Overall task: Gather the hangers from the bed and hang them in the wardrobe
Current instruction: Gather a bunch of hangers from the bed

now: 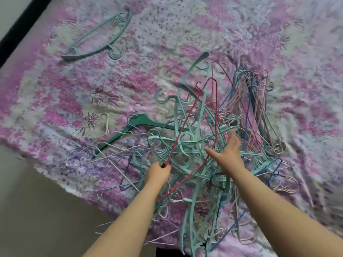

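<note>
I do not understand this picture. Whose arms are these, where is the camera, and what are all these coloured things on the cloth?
There is no machine here. A person wears one camera on the head, looking down at their own two bare arms. Below is a bed with a pink flowered cover. On it lies a tangled pile of hangers, and one pale green hanger lies apart, farther away. The left hand pinches a red wire hanger. The right hand reaches into the pile, fingers straight.
</note>
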